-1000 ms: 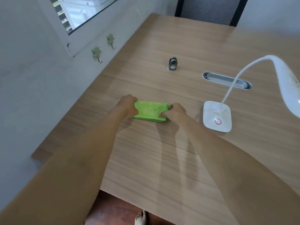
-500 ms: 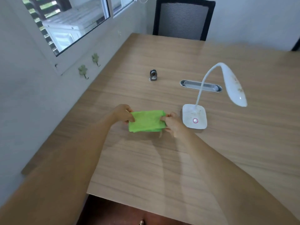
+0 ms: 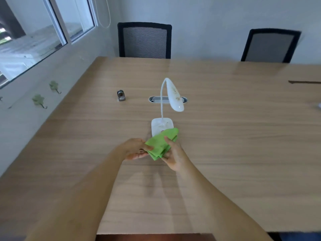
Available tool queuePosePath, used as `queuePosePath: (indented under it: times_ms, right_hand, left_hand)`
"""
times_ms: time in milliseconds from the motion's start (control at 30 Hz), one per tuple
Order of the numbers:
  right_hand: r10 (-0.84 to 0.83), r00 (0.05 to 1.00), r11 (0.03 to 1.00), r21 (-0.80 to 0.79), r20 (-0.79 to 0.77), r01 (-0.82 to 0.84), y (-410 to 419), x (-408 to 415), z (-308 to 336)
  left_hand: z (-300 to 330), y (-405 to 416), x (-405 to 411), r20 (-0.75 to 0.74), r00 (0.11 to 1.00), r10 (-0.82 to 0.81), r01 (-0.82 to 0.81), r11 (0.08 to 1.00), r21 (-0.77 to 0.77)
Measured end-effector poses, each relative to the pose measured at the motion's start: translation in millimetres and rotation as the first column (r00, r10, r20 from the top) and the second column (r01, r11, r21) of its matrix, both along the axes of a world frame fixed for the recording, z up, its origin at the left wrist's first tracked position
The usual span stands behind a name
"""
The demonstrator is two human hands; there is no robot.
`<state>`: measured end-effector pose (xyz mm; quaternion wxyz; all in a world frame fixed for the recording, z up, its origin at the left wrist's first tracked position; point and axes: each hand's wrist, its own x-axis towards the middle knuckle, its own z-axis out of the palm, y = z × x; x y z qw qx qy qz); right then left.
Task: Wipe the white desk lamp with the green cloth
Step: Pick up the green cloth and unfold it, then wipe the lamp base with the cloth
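The white desk lamp [image 3: 175, 96] stands mid-table on a square base [image 3: 161, 125], its thin neck arching up and its spotted head drooping to the right. The folded green cloth [image 3: 160, 143] is lifted off the wood just in front of the base and hides the base's near edge. My left hand [image 3: 134, 149] pinches the cloth's left end. My right hand [image 3: 173, 154] grips it from the right, thumb on top.
The wooden table [image 3: 225, 145] carries a small metal object [image 3: 121, 96] at left and a cable slot [image 3: 156, 99] behind the lamp. Two black mesh chairs [image 3: 144, 40] [image 3: 270, 46] stand at the far side. A wall with hooks [image 3: 39, 100] and a window runs along the left.
Both hands lifted the cloth off the table and carried it right, up to the lamp's base. The camera tilted up, revealing the chairs.
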<state>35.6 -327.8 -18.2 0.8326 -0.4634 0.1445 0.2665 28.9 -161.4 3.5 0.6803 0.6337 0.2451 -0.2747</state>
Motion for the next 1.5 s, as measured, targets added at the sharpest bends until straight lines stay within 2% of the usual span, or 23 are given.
queuePosePath:
  times_ms: [100, 267, 367, 467, 500, 533, 600, 667, 767, 800, 867, 967, 1033, 1100, 1167, 1300, 1400, 1467, 1500]
  right_hand:
    - [0.018, 0.999, 0.994, -0.110, 0.027, -0.015, -8, -1, -3]
    - [-0.089, 0.984, 0.959, -0.254, 0.153, 0.126, -31, 17, -1]
    - [-0.117, 0.976, 0.902, -0.391, 0.186, 0.182, -45, 35, -1]
    - [-0.118, 0.966, 0.837, -0.500, 0.229, 0.221, -57, 52, 3]
    - [-0.118, 0.958, 0.804, -0.541, 0.263, 0.248, -61, 58, 6]
    - [-0.109, 0.945, 0.752, -0.596, 0.309, 0.282, -66, 63, 10]
    - [-0.013, 0.912, 0.629, -0.706, 0.410, 0.326, -73, 74, 19]
    - [0.159, 0.870, 0.490, -0.802, 0.467, 0.341, -73, 86, 24]
    - [0.461, 0.786, 0.242, -0.911, 0.412, 0.335, -63, 100, 24]
    - [0.535, 0.757, 0.167, -0.925, 0.375, 0.341, -57, 103, 22]
    - [0.633, 0.702, 0.079, -0.930, 0.326, 0.360, -46, 109, 16]
    - [0.674, 0.669, 0.054, -0.924, 0.313, 0.378, -32, 114, 10]
    - [0.731, 0.620, 0.076, -0.936, 0.287, 0.343, -25, 117, 1]
    - [0.789, 0.556, 0.104, -0.948, 0.262, 0.299, -22, 117, -9]
    - [0.830, 0.506, 0.091, -0.952, 0.235, 0.292, -24, 114, -16]
    - [0.909, 0.391, 0.001, -0.940, 0.142, 0.340, -37, 84, -20]
    - [0.939, 0.301, 0.031, -0.915, 0.164, 0.402, -44, 59, -14]
    - [0.930, 0.290, 0.064, -0.878, 0.225, 0.475, -41, 58, -8]
    - [0.912, 0.326, 0.057, -0.866, 0.247, 0.497, -36, 65, -4]
  left_hand:
    - [-5, -20, 1, 0.005, 0.999, -0.044, 0.044, 0.996, -0.073]
    - [-8, -32, 7, 0.008, 0.989, -0.150, 0.150, 0.986, -0.076]
    - [-11, -29, 15, -0.002, 0.978, -0.208, 0.208, 0.978, -0.008]
    - [-14, -16, 27, 0.029, 0.986, -0.165, 0.156, 0.969, 0.191]
    - [-18, -9, 32, 0.070, 0.985, -0.160, 0.128, 0.935, 0.331]
    - [-22, -2, 38, 0.115, 0.976, -0.186, 0.105, 0.861, 0.497]
    - [-26, 11, 45, 0.156, 0.945, -0.288, 0.071, 0.646, 0.760]
    - [-28, 18, 53, 0.148, 0.902, -0.406, 0.090, 0.512, 0.854]
    - [-33, 22, 67, 0.065, 0.781, -0.621, 0.184, 0.329, 0.926]
    - [-35, 22, 71, 0.028, 0.751, -0.659, 0.216, 0.286, 0.933]
    - [-38, 22, 79, -0.020, 0.703, -0.711, 0.260, 0.231, 0.937]
    - [-40, 22, 87, -0.026, 0.669, -0.743, 0.286, 0.226, 0.931]
    - [-41, 20, 89, -0.012, 0.658, -0.753, 0.295, 0.243, 0.924]
    - [-41, 18, 88, 0.017, 0.660, -0.751, 0.292, 0.277, 0.916]
    - [-41, 17, 88, 0.058, 0.672, -0.738, 0.275, 0.321, 0.906]
    - [-40, 17, 90, 0.023, 0.653, -0.757, 0.293, 0.281, 0.914]
    - [-39, 17, 92, 0.017, 0.646, -0.763, 0.302, 0.276, 0.913]
    - [-40, 19, 94, 0.016, 0.645, -0.764, 0.302, 0.273, 0.913]
    - [-41, 20, 94, 0.011, 0.644, -0.765, 0.300, 0.265, 0.916]
